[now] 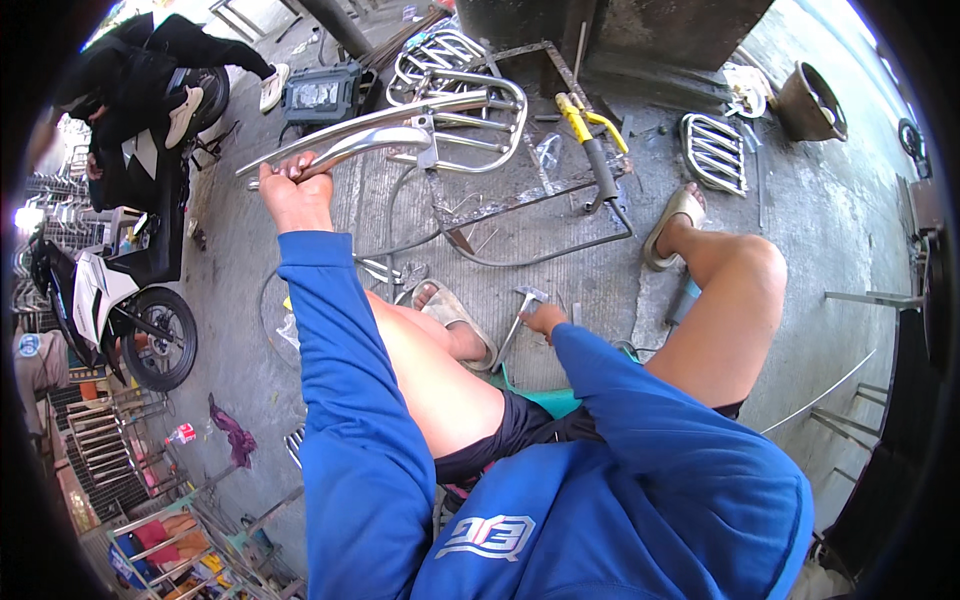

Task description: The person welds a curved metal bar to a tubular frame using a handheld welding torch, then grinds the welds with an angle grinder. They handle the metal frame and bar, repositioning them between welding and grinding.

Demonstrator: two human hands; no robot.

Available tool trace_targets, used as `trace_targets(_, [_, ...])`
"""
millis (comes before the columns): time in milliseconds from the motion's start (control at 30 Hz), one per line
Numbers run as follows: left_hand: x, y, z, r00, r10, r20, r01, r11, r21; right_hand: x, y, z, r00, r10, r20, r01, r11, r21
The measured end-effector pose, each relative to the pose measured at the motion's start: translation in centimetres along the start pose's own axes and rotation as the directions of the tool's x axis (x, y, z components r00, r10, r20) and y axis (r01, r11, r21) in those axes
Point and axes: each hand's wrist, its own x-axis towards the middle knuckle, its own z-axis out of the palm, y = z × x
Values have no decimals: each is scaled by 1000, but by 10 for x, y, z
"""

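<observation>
My left hand (300, 196) is closed around the near end of a shiny bent metal tube rack (378, 140), which is raised over the floor. The rack's far end reaches a rounded tubular frame (515, 115) and a small metal bracket (427, 142). Down between my feet, my right hand (546, 320) has its fingers curled against a hammer (508, 342), the head showing just beyond the hand. Part of that grip is hidden. A yellow and grey welding electrode holder (592, 150), its cable trailing, rests on a rusty angle-iron frame (490, 210).
More tubular racks (440, 60) lie beyond, near a dark toolbox (322, 94). Another rack (713, 153) and a brown bucket (812, 105) are at the far right. A motorcycle (120, 290) with a person (150, 70) stands left. A purple cloth (232, 436) lies on the floor.
</observation>
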Motion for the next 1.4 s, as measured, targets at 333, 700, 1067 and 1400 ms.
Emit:
trace_targets(333, [-10,-2,2,991,72,117,-76,997,28,71,4,100,948,34,-315,44,971,235])
trace_targets(700, [-18,-6,5,964,113,242,-102,993,-58,-8,-7,69,711,-120,-693,297,945,140])
trace_targets(1067, [-49,3,6,966,168,197,-157,985,-75,20,-42,58,980,-136,-145,126,989,-70])
trace_targets(1400, [-52,15,16,912,143,385,-141,989,-34,40,-66,102,936,-139,-324,178,980,94])
